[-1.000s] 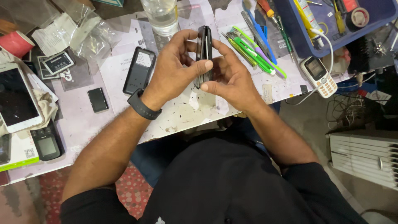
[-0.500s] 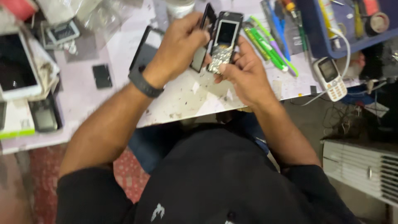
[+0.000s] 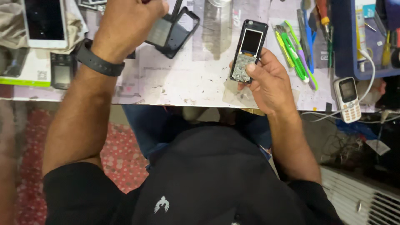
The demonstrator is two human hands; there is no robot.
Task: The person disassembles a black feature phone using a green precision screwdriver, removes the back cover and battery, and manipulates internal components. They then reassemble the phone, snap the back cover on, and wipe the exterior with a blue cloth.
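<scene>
R hand (image 3: 266, 81) grips an opened keypad phone (image 3: 248, 50), fingers curled behind the body and thumb pressed on the bare circuit board at the lower half. The phone sits upright, screen up, held just over the table (image 3: 187, 83), approx. centre-right of view.

L hand (image 3: 129, 25) is at 11 o'clock from the phone, well apart from it. It is closed around something near the black phone covers (image 3: 175, 29); the fingers are hidden behind the back of the hand, so exactly what it pinches cannot be told. A thin dark rod shows just at the knuckles. A black wristband (image 3: 98, 60) sits on the L wrist.

Surroundings, going outward:
- Clear bottle (image 3: 216, 25) at 10 o'clock from the phone, just beside it.
- Green and blue hand tools (image 3: 296, 52) at 3 o'clock, near.
- Blue tray (image 3: 354, 41) w/ small parts at 2 o'clock, further out.
- White keypad phone (image 3: 348, 99) at 4 o'clock, w/ a white cable by it.
- White smartphone (image 3: 43, 21) at far 9 o'clock on a cloth; small dark handset (image 3: 61, 71) below it.

Judgement on handling: the board is exposed, so thumb pressure should be light and kept off the small components; a grip by the frame edges would be safer. The phone is better held low over the table, so that a loose part drops onto the surface and not the floor. The removed covers are best kept together at 11 o'clock, away from the bottle.
</scene>
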